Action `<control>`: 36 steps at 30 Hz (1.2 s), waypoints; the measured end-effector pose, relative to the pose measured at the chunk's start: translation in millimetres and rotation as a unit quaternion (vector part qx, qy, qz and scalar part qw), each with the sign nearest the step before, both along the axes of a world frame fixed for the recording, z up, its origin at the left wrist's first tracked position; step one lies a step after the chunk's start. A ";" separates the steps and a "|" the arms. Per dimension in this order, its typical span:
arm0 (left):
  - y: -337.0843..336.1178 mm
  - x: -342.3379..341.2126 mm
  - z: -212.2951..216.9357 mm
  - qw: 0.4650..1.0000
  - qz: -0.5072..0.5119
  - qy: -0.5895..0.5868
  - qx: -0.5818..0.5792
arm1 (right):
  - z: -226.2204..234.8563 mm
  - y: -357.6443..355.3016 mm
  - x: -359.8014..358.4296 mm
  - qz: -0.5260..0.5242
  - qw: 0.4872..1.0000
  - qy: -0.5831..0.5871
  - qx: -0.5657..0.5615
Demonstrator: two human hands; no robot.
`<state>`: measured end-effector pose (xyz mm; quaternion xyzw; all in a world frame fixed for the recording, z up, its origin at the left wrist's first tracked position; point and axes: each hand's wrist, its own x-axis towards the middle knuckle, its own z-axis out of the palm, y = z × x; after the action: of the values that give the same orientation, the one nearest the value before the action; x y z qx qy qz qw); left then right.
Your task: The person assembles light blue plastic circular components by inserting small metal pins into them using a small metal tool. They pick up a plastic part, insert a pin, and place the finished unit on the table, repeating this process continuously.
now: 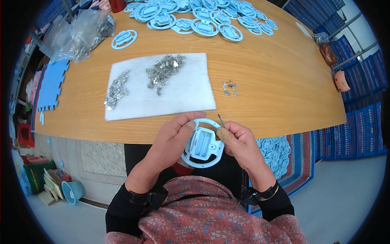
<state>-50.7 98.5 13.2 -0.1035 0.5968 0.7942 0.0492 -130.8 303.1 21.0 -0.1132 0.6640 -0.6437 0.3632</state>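
Pale-blue part in hand: one light-blue plastic steering-wheel-shaped ring [202, 143] with a white rectangular centre compartment, held below the near edge of the desk, over the person's lap.
Left hand: the left hand [172, 136] is clamped on the ring's left rim, thumb across the top; its fingers are hidden behind the part.
Right hand: the right hand [239, 142] grips the ring's right rim and pinches one thin metal pin-like tool [221, 120] between thumb and forefinger; a tan wrap covers the thumb tip. The tool's lower end is hidden in the grip.
Desk: one round-edged wooden desk [284, 89]; its far edge is cut off at the top of the view.
Mat: one white fibrous rectangular mat [191, 95] lies on the desk just beyond the hands.
Metal pieces on mat: two heaps of small shiny metal clips, a left heap [116, 89] and a larger middle heap [164, 70]; single pieces too small to count.
Loose pieces: one small cluster of metal bits [230, 88] on bare wood, right of the mat; number unclear.
Stock of rings: a spread of matching blue rings [203, 18] at the far side, overlapping and cut off, not countable; one separate blue ring [124, 39] lies apart to the left.
Bags: clear plastic bags of metal parts [83, 34] at far left; number unclear.
Below desk: more blue rings [276, 150] in a heap to the right, partly hidden by the desk edge and the right forearm.
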 end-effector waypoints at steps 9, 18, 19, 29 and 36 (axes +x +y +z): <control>3.2 -1.4 -5.2 0.875 -0.026 0.229 -0.425 | 11.8 10.2 0.9 0.018 0.998 0.060 -0.022; 5.6 5.8 -10.3 0.980 -0.040 0.042 0.192 | 3.4 -13.4 24.8 -0.005 0.941 0.339 -0.002; 5.9 5.4 -10.8 0.977 -0.042 0.045 0.205 | 1.1 -15.3 25.8 0.004 0.946 0.324 -0.004; 7.0 9.1 -6.8 0.997 -0.032 0.014 0.068 | -3.9 -24.9 28.9 0.033 0.850 0.523 0.048; 10.9 7.7 -17.1 0.997 0.042 0.015 0.061 | -9.5 -20.0 20.7 0.072 0.909 0.409 -0.029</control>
<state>-42.9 109.4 -3.9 -0.1134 0.5429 0.8320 0.0134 -110.0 283.1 11.6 -0.4242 0.7253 -0.5325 0.1019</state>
